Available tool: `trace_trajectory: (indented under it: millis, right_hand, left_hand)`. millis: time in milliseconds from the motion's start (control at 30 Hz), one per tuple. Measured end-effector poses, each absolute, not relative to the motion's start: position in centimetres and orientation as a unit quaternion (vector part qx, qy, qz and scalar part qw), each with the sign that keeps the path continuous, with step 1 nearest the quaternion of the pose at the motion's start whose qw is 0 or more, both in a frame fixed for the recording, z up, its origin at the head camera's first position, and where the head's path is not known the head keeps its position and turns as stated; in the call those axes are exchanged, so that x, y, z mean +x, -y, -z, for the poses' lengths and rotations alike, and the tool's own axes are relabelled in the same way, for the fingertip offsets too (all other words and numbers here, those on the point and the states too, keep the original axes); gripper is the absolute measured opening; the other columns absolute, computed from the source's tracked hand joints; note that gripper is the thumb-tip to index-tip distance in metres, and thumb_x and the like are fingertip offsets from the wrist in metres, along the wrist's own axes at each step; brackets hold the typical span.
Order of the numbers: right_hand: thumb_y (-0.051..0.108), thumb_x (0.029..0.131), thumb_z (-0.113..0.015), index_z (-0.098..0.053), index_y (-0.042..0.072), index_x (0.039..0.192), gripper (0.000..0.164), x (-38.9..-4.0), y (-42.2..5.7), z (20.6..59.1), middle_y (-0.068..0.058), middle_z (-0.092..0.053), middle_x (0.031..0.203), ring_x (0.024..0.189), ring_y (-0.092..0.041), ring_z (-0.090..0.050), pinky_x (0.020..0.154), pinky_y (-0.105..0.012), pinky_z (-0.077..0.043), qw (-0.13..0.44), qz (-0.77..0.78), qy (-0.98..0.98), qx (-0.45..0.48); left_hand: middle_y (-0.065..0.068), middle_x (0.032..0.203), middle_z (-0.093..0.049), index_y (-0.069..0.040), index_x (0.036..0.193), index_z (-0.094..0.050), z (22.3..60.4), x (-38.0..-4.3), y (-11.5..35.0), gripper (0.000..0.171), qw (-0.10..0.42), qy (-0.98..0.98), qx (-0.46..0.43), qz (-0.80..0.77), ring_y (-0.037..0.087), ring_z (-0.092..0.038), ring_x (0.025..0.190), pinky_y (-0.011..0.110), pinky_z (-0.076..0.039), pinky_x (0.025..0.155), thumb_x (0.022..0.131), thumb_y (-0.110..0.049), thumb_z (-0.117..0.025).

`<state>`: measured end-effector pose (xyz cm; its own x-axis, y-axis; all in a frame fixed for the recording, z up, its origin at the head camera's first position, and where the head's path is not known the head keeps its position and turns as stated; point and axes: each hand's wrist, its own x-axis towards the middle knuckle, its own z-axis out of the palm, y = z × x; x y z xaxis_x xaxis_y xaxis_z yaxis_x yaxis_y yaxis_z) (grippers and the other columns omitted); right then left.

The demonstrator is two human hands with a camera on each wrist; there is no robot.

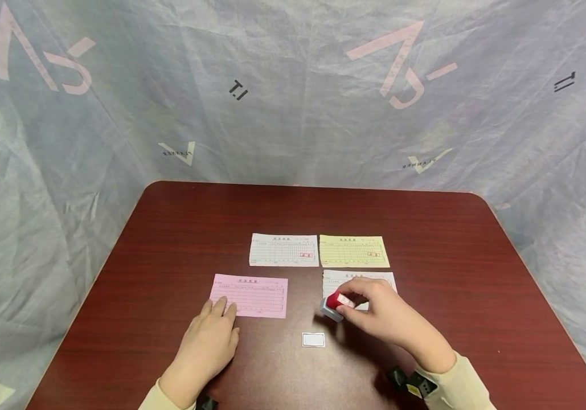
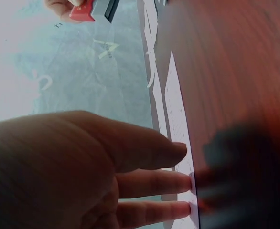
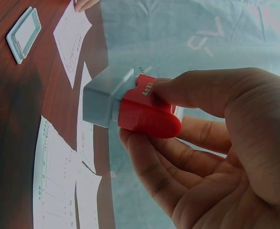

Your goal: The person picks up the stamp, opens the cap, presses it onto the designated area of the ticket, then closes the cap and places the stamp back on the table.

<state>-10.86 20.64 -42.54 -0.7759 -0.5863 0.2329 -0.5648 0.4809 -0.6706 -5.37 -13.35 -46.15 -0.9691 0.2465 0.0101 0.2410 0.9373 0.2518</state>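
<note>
Between the thumb and fingers of my right hand (image 1: pixel 392 313) is a self-inking stamp (image 3: pixel 147 112) with a red handle and a grey base. It is tilted in the head view, overlapping the near left corner of a white printed slip (image 1: pixel 339 277); the hand hides much of that slip. My left hand (image 1: pixel 208 341) rests its fingertips on the near left part of a pink slip (image 1: pixel 262 293), fingers fairly straight. A shallow grey-rimmed cap (image 1: pixel 313 340) with a white inside lies on the table between the hands.
Farther back, another white slip (image 1: pixel 279 250) and a yellow slip (image 1: pixel 351 251) lie side by side, each with a red boxed mark at its lower right. All lie on a dark red wooden table (image 1: pixel 190 222). Grey printed fabric (image 1: pixel 293 114) hangs behind and along the sides.
</note>
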Motion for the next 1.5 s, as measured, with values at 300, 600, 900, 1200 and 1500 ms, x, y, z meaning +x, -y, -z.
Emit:
trace_trajectory:
  millis: [300, 600, 900, 1200, 1500]
  right_hand:
    - [0.0, 0.086, -0.076, -0.073, 0.012, 0.098, 0.017, -10.9, -20.6, 42.6, 0.012, -0.068, 0.09, 0.076, -0.004, -0.065, 0.07, -0.029, -0.057, 0.005, 0.387, -0.857, -0.341]
    - [0.002, 0.088, -0.076, -0.074, 0.013, 0.1, 0.017, -10.9, -20.6, 42.5, 0.012, -0.068, 0.091, 0.079, -0.005, -0.065, 0.072, -0.03, -0.057, 0.005, 0.388, -0.857, -0.338]
    - [0.002, 0.089, -0.076, -0.074, 0.013, 0.101, 0.016, -11.0, -20.4, 42.6, 0.012, -0.068, 0.091, 0.078, -0.005, -0.065, 0.071, -0.03, -0.057, 0.004, 0.395, -0.854, -0.339]
    - [0.002, 0.088, -0.076, -0.074, 0.013, 0.1, 0.016, -11.1, -20.4, 42.8, 0.013, -0.068, 0.091, 0.077, -0.004, -0.064, 0.069, -0.031, -0.057, -0.006, 0.388, -0.855, -0.344]
    - [0.002, 0.089, -0.075, -0.074, 0.012, 0.099, 0.015, -11.1, -20.2, 42.7, 0.012, -0.067, 0.088, 0.076, -0.004, -0.063, 0.069, -0.032, -0.058, -0.005, 0.384, -0.857, -0.345]
  left_hand:
    - [0.031, 0.135, -0.056, 0.01, 0.126, -0.065, 46.4, -5.4, 12.8, 0.048, 0.023, -0.982, 0.137, -0.132, 0.053, -0.051, 0.124, 0.062, -0.045, 0.097, 0.089, -0.018, -0.074]
    - [0.03, 0.136, -0.056, 0.013, 0.123, -0.064, 46.4, -5.7, 13.1, 0.046, 0.017, -0.98, 0.156, -0.125, 0.054, -0.051, 0.124, 0.062, -0.045, 0.096, 0.087, -0.014, -0.073]
    - [0.029, 0.14, -0.053, 0.012, 0.127, -0.062, 46.5, -5.4, 12.6, 0.048, 0.028, -0.978, 0.154, -0.135, 0.055, -0.048, 0.127, 0.064, -0.042, 0.099, 0.089, -0.014, -0.073]
    - [0.028, 0.141, -0.053, 0.011, 0.128, -0.063, 46.4, -5.5, 11.7, 0.048, 0.036, -0.977, 0.164, -0.133, 0.055, -0.047, 0.128, 0.062, -0.041, 0.101, 0.089, -0.015, -0.073]
    - [0.029, 0.14, -0.054, 0.012, 0.127, -0.063, 46.6, -5.6, 11.4, 0.048, 0.027, -0.977, 0.167, -0.129, 0.056, -0.047, 0.128, 0.062, -0.039, 0.103, 0.088, -0.016, -0.073]
